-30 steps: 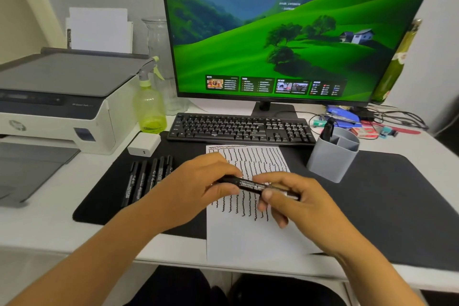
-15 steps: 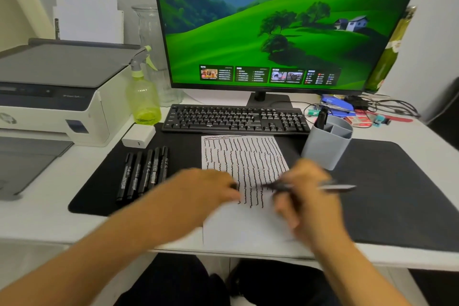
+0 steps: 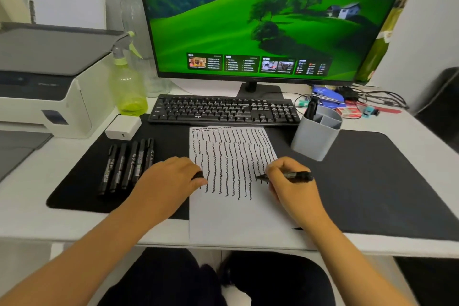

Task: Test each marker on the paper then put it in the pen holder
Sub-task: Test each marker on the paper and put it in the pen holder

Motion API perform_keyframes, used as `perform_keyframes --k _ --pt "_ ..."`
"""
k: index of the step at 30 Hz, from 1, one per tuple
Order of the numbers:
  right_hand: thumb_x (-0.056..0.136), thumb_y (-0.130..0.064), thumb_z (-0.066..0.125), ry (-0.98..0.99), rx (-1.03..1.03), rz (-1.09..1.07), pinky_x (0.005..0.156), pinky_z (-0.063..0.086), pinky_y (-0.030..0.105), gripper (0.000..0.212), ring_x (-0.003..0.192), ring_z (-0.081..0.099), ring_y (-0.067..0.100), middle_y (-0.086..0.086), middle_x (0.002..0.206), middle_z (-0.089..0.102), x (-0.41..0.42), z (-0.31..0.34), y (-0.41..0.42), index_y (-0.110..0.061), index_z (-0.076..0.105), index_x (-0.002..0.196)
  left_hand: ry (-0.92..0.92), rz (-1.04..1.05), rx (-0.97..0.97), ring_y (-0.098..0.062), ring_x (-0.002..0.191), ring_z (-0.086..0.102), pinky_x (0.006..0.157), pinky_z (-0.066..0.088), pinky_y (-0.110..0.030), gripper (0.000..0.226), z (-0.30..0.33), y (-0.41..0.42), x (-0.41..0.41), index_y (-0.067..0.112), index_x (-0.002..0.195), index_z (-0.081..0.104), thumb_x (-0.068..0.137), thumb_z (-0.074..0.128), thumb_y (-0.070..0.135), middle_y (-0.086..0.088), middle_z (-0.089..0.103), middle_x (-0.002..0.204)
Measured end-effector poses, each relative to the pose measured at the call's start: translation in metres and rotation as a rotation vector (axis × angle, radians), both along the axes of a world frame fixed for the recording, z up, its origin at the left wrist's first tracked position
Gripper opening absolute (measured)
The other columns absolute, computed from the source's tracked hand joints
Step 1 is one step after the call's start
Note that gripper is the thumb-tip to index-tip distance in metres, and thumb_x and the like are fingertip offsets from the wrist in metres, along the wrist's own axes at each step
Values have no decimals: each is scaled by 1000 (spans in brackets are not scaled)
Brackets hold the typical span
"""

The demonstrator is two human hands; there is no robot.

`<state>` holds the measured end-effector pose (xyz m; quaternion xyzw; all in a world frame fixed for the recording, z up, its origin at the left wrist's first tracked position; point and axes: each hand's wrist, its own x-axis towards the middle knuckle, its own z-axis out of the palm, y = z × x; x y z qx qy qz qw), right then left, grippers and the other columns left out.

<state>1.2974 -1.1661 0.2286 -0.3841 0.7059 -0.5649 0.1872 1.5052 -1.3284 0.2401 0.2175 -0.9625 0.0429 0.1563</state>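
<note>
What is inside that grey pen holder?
One black marker stands in the far-left compartment of the pen holder. The other compartments look empty near the top; their bottoms are hidden by the wall.

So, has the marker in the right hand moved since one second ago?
Yes. The marker was held by both hands above the paper's middle; now the right hand alone holds it at the paper's right side, nearer the pen holder.

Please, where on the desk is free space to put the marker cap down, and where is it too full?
Free: the black mat right of the paper, in front of the pen holder; also the paper's blank lower part. Crowded: left of the paper, where five markers lie in a row, and behind the pen holder among cables.
</note>
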Motion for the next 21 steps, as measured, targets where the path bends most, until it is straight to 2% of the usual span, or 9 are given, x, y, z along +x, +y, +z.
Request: perform_keyframes --k 2,5,8,12,17,21 --pt "93 -11 60 7 51 -19 50 46 18 25 50 57 6 -7 56 65 1 -6 0 -20 63 70 32 10 21 -13 74 61 58 53 -26 21 -10 -2 1 18 89 70 81 70 37 4 67 85" --pt "93 -14 60 -35 60 -53 48 50 24 19 51 59 15 4 60 67 0 -10 1 -14 64 74 125 21 85 -11 77 58 64 53 -26 30 -21 -5 1 18 92 68 88 56 44 5 65 87" --pt "92 -16 61 -34 70 -57 47 50 25 19 50 59 16 7 61 67 -1 -13 1 -14 63 73 161 20 107 -10 77 57 66 52 -27 43 -25 -5 1 17 92 68 92 43 53 5 64 86" --pt "90 -18 63 2 96 -73 51 50 32 19 54 58 18 9 64 67 0 -13 -2 -14 63 71 189 21 108 -7 79 56 70 47 -20 47 -29 -6 3 18 94 68 91 38 54 6 65 88" --pt "87 -11 61 6 84 -73 50 46 30 22 54 55 18 4 59 64 1 -11 -2 -15 62 66 207 36 100 -8 80 56 71 49 -23 45 -33 -8 2 17 95 68 92 40 53 5 66 88" --pt "87 -6 59 23 75 -54 46 39 26 34 50 47 15 -4 52 56 3 -11 -1 -21 55 57 217 47 88 -9 80 57 71 49 -23 45 -34 -8 2 17 94 69 91 41 52 4 66 88"
